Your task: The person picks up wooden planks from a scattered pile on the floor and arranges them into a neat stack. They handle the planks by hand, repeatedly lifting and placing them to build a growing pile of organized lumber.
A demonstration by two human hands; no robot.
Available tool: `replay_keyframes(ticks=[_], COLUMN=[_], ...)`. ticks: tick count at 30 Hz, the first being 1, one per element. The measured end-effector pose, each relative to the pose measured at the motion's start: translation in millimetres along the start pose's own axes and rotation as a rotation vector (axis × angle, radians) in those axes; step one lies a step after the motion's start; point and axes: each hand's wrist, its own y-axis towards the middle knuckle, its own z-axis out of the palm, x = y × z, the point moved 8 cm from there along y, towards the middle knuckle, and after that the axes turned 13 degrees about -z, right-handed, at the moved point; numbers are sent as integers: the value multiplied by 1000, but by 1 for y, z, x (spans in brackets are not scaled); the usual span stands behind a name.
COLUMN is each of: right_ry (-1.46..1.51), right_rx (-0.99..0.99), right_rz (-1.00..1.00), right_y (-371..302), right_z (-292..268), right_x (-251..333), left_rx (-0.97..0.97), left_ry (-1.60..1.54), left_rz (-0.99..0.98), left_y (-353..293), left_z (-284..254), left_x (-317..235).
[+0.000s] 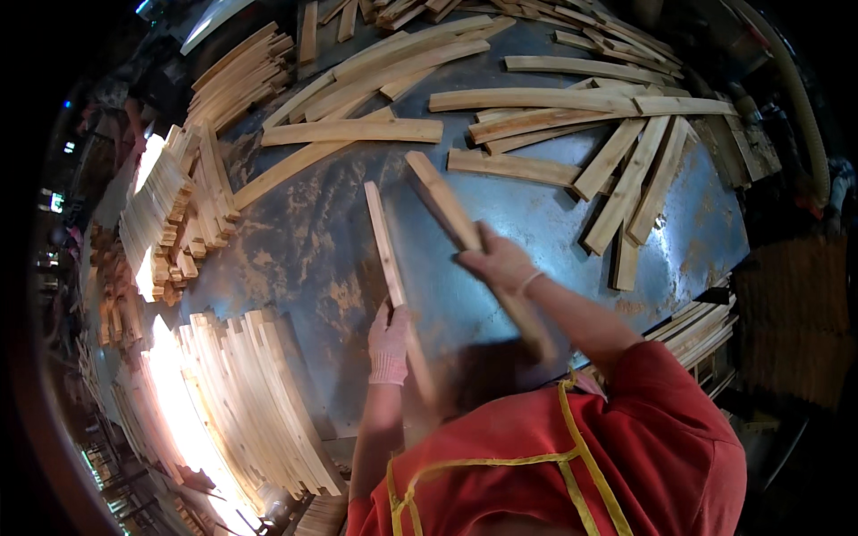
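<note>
My left hand (389,344), in a pale pinkish glove, is closed round a narrow wooden strip (382,237) that points away from me over the metal tabletop. A thicker wooden plank (442,201) slants beside it to the right, its far end leaning left. Around the middle of that plank my right hand (500,261) is closed, with the wrist edge of a light glove showing. The near ends of both pieces come close to my body and are blurred. The two pieces are apart at their far ends.
The blue-grey metal table (304,241) carries sawdust patches. Loose planks (545,116) lie crossed at the far right, others (357,134) at the far left. Stacked strips (250,393) stand at the near left, with another stack (165,205) beyond. More strips (702,326) lie beside the right edge.
</note>
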Motion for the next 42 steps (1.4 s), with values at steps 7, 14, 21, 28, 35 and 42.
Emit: replay_keyframes(ticks=[7, 14, 21, 28, 35, 42], right_ry=[38, -790, -896, -715, -696, -113], right_rx=[246, -214, 269, 357, 132, 51], right_rz=[-434, -168, -205, -292, -289, 84], right_y=[97, 232, 110, -39, -93, -94], right_z=[45, -207, -125, -40, -8, 37], right_x=[60, -32, -3, -6, -10, 11], left_rx=[-43, -428, -588, -695, -1013, -923], left_ry=[36, 616, 889, 807, 1340, 1280], left_rz=[66, -12, -106, 64, -228, 73], left_y=[-3, -71, -67, -101, -165, -145], left_z=[23, -42, -7, -102, -254, -182], left_x=[-39, -42, -24, 5, 123, 74])
